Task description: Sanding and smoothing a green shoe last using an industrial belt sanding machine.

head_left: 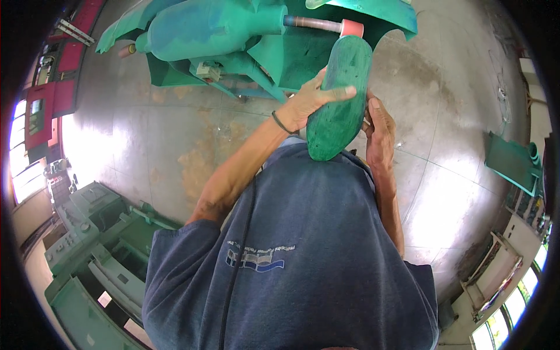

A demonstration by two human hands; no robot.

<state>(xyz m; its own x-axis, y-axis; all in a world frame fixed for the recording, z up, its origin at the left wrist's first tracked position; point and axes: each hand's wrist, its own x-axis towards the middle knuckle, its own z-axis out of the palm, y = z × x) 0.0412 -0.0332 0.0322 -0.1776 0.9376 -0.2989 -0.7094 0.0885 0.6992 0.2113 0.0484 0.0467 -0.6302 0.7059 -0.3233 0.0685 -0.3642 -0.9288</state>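
Note:
A green shoe last (340, 111), with a flat, sole-shaped face covered in fine scratches, is held upright between my hands in front of my body. My left hand (308, 100) grips its left edge, thumb lying across the face and the other fingers hidden behind. On the opposite edge, my right hand (380, 131) curls around the side, its fingertips partly out of sight. The top end of the last meets or overlaps a small pinkish-red drum (352, 28) on the end of a metal shaft (312, 23); whether they touch, I cannot tell.
The shaft sticks out of a large green machine (204, 29) with a rounded motor housing. Green machinery (111, 245) stands at the lower left, and a green metal stand (513, 160) is at the right. Stains mark the grey concrete floor (204, 128). Reddish cabinets (52, 99) line the left side.

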